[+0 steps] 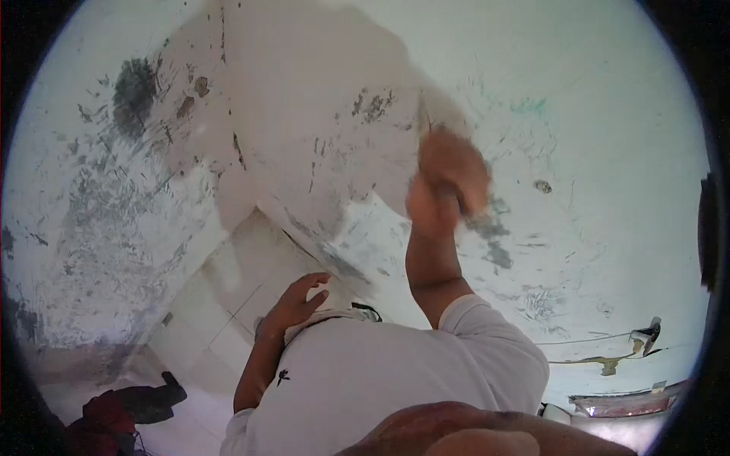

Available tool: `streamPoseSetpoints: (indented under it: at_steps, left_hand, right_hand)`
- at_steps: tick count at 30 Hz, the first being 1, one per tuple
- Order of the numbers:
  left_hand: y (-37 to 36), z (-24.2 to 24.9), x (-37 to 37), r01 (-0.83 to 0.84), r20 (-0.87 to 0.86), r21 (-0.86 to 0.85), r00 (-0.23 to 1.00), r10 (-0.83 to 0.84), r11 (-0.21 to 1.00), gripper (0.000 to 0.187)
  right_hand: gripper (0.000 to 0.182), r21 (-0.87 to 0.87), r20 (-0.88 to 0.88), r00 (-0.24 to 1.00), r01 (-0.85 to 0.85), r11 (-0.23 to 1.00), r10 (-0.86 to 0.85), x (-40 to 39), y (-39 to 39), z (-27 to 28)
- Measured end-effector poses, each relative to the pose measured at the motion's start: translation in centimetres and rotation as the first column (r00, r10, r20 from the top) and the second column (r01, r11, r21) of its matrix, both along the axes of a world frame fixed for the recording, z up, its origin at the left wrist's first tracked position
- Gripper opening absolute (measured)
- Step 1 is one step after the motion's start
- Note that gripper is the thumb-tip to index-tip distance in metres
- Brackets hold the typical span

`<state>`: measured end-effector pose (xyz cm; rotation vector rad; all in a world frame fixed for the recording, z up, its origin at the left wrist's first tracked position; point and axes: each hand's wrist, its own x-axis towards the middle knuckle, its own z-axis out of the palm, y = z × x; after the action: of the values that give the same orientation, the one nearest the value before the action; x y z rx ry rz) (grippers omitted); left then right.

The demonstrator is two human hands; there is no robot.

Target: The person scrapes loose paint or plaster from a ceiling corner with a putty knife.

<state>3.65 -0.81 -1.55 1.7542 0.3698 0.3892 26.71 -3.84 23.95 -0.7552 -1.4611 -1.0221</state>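
Observation:
My right hand [449, 182] is raised in front of the stained white wall [631, 137], smeared by motion. Its fingers look wrapped round something, and a thin, pale, blade-like edge shows just above them, too blurred to name. Grey scuffs and peeled patches mark the wall around it. Lower down, my left hand [300, 304] hovers in front of my body near the wall's base. Its fingers are loosely bent, with the thumb apart, and nothing shows in it.
Two walls meet in a corner above the tiled floor [243, 285]. Dark and red cloth [114, 414] lies at the lower left. A cord runs along the right wall to a small dark fitting [646, 334]. Below that sits a reddish, framed object [620, 404].

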Motion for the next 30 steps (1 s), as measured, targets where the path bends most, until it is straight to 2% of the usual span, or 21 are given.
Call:
streamPoseSetpoints:
  at_steps: [1, 2, 5, 6, 8, 9, 11, 13, 15, 16, 17, 19, 20, 21, 22, 23, 25, 26, 28, 29, 30]
  left_hand:
    - [-0.4, -0.2, -0.1, 0.020, 0.007, -0.044, 1.000, -0.019, 0.999, 0.037]
    - [-0.6, 1.2, -0.1, 0.029, -0.015, -0.018, 0.999, -0.029, 0.999, 0.036]
    - [-0.7, 1.2, 0.0, 0.010, -0.053, 0.011, 0.999, -0.009, 1.000, 0.036]
    - [-0.4, 0.8, 0.4, 0.002, -0.046, 0.010, 0.999, -0.001, 1.000, 0.036]
    - [-0.4, -0.7, 0.2, -0.001, 0.002, 0.012, 1.000, 0.001, 1.000, 0.039]
    - [-0.7, -0.5, 0.2, 0.004, 0.004, 0.017, 1.000, -0.004, 1.000, 0.039]
    - [-0.9, 0.2, 0.1, 0.010, -0.020, 0.007, 1.000, -0.010, 1.000, 0.037]
    - [-1.0, -1.1, 0.4, 0.002, 0.043, 0.021, 0.999, -0.003, 1.000, 0.037]
    - [-1.4, -1.1, 0.2, 0.013, 0.061, 0.014, 0.998, -0.014, 1.000, 0.036]
    - [-1.4, -0.7, 0.2, 0.013, 0.065, 0.024, 0.998, -0.015, 1.000, 0.036]
    - [-1.5, 0.1, 0.0, 0.028, 0.019, -0.007, 0.999, -0.028, 1.000, 0.036]
    - [-1.6, 0.8, 0.2, 0.027, -0.016, -0.049, 0.999, -0.027, 0.998, 0.035]
    - [-1.6, 0.9, 0.3, 0.023, -0.033, -0.029, 0.999, -0.024, 0.999, 0.035]
    - [-2.0, 0.8, -0.1, 0.032, -0.064, -0.014, 0.997, -0.033, 0.999, 0.035]
    - [-2.1, 0.6, -0.1, 0.037, -0.045, -0.040, 0.998, -0.039, 0.999, 0.035]
    - [-2.1, -0.1, 0.1, 0.031, -0.039, -0.030, 0.999, -0.033, 0.999, 0.035]
    - [-2.2, -1.7, 0.2, 0.074, 0.086, 0.004, 0.994, -0.074, 0.997, 0.036]
    - [-2.0, -1.2, 0.5, 0.059, 0.092, 0.003, 0.994, -0.059, 0.998, 0.036]
    - [-2.6, 0.0, 0.0, 0.044, -0.048, 0.001, 0.998, -0.044, 0.999, 0.037]
    - [-3.1, 0.2, -0.1, 0.054, -0.055, -0.002, 0.997, -0.054, 0.999, 0.037]
    - [-2.8, 0.5, 0.0, 0.066, -0.079, -0.004, 0.995, -0.066, 0.998, 0.037]
  right_hand:
    - [0.039, 0.170, 0.022, 0.996, 0.077, 0.982, -0.082, 0.7, 1.1, -0.3]
    - [0.036, -0.029, 0.021, 0.986, -0.164, 0.986, 0.164, 0.4, 0.5, 0.1]
    - [0.038, -0.191, -0.067, 0.911, -0.411, 0.891, 0.406, -0.9, -0.2, 1.1]
    - [0.046, -0.092, -0.021, 0.980, -0.201, 0.975, 0.200, 0.5, 1.2, 0.5]
    - [0.057, -0.254, -0.052, 0.979, -0.203, 0.946, 0.196, 1.0, 1.6, 1.0]
    - [0.057, -0.250, -0.049, 0.980, -0.197, 0.948, 0.191, 0.2, 0.8, 1.7]
    - [0.060, -0.161, -0.064, 0.928, -0.373, 0.914, 0.367, -2.1, -1.0, 2.4]
    - [0.061, -0.129, -0.069, 0.883, -0.470, 0.873, 0.465, -1.9, -0.1, 2.5]
    - [0.061, -0.170, 0.043, 0.984, -0.166, 0.971, 0.175, -0.1, 2.2, 2.3]
    - [0.057, -0.085, 0.032, 0.961, -0.270, 0.959, 0.274, -1.3, 2.1, 2.0]
    - [0.057, -0.075, 0.040, 0.960, -0.273, 0.959, 0.276, -1.8, 1.1, 2.1]
    - [0.051, -0.057, 0.004, 0.867, -0.497, 0.866, 0.498, -2.0, -0.7, 2.2]
    - [0.048, 0.044, -0.011, 0.980, -0.199, 0.979, 0.200, -0.6, 0.1, 1.0]
    - [0.046, 0.133, -0.075, 0.991, 0.123, 0.983, -0.113, 0.1, 0.9, 0.5]
    - [0.042, -0.017, -0.013, 0.999, -0.051, 0.999, 0.051, 0.5, 0.5, 0.3]
    - [0.039, -0.165, 0.037, 0.971, -0.226, 0.960, 0.235, 0.6, 0.7, 1.0]
    - [0.037, -0.071, -0.129, 0.989, -0.083, 0.994, 0.073, 1.3, 0.4, -1.1]
    - [0.039, -0.032, -0.056, 0.998, 0.041, 0.999, -0.042, 1.6, 0.9, -0.5]
    - [0.045, -0.081, 0.027, 0.953, -0.298, 0.951, 0.301, 0.8, 2.4, 1.5]
    - [0.045, -0.083, 0.020, 0.956, -0.289, 0.954, 0.291, 0.1, 1.8, 1.5]
    - [0.048, -0.052, 0.030, 0.927, -0.372, 0.927, 0.374, -0.7, 1.4, 1.6]
